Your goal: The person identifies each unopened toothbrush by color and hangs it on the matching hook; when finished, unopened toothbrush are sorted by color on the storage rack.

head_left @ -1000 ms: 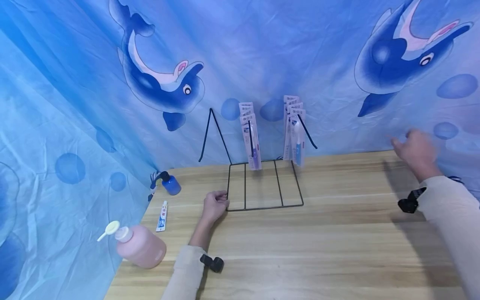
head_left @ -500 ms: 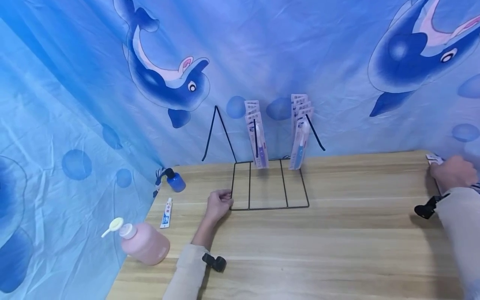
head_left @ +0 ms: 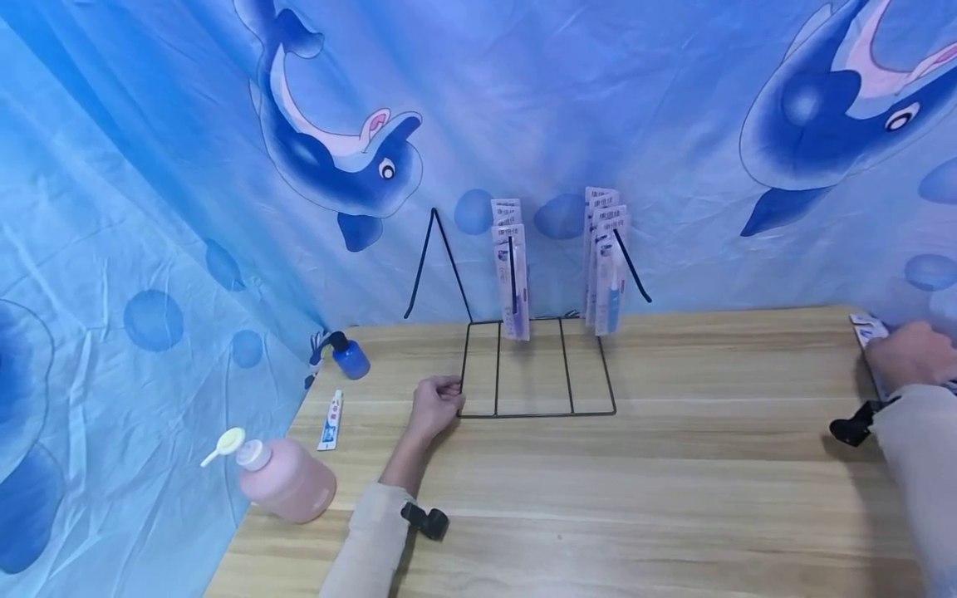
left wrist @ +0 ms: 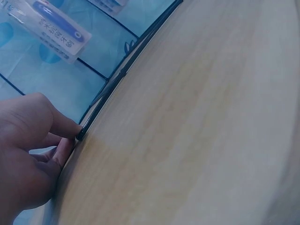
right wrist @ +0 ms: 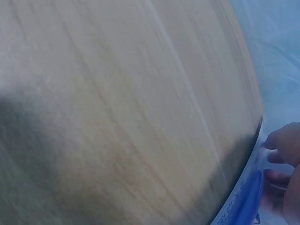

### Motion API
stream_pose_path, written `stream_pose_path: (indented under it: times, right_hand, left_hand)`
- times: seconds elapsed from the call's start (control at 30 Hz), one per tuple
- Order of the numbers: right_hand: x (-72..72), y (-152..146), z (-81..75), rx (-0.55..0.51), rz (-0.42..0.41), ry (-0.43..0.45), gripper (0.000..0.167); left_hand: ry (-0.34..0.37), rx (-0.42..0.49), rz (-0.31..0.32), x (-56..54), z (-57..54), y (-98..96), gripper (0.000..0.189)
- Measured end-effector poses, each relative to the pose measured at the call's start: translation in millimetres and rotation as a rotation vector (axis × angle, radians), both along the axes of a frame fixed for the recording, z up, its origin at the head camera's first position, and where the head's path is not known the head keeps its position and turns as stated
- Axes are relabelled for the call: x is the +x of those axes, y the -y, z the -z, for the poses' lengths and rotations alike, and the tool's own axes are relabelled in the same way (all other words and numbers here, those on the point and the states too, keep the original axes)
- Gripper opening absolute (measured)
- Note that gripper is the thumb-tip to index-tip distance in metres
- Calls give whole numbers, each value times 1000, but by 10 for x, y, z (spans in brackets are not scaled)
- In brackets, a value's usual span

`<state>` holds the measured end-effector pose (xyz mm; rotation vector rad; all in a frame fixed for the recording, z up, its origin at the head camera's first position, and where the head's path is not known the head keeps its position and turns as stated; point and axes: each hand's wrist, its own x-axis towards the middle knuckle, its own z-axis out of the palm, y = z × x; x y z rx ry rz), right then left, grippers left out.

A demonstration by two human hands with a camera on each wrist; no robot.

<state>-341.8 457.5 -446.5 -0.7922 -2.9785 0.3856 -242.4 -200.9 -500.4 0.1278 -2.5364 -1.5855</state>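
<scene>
My left hand pinches the front left corner of a black wire display rack; in the left wrist view, thumb and fingers meet at the rod's end. Packaged toothbrushes hang from two of the rack's hooks: a stack with a purple one in front, and one with a blue one to its right. The left hook bears nothing. At the table's far right, my right hand grips a packaged toothbrush by its edge, partly covering it. Its blue handle shows in the right wrist view.
Left of the rack are a small blue bottle, a toothpaste tube and a pink pump bottle. A blue dolphin-print curtain hangs along the back and left of the wooden table.
My right hand has moved right and down to the packaged toothbrush at the table's right edge. The left hand stays on the rack's corner, and the head view has shifted slightly.
</scene>
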Motion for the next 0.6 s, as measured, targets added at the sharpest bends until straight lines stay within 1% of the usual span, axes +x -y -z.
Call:
stream_pose_path:
  times: [0.13, 0.23, 0.37, 0.47, 0.6]
  right_hand:
    - [37, 40, -80, -3, -35, -53, 50]
    - [34, 58, -160, -25, -66, -126, 54]
    - [15, 96, -276, -143, -85, -251, 57]
    - [9, 146, -384, -238, -82, -321, 65]
    - [-9, 278, -590, -266, -67, -392, 65]
  left_hand:
    - [8, 7, -1, 29, 27, -5, 37]
    - [11, 5, -2, 39, 23, -11, 37]
    - [6, 2, 3, 20, -9, -21, 39]
    - [6, 10, 0, -2, -16, -14, 39]
    - [20, 19, -6, 0, 0, 3, 39]
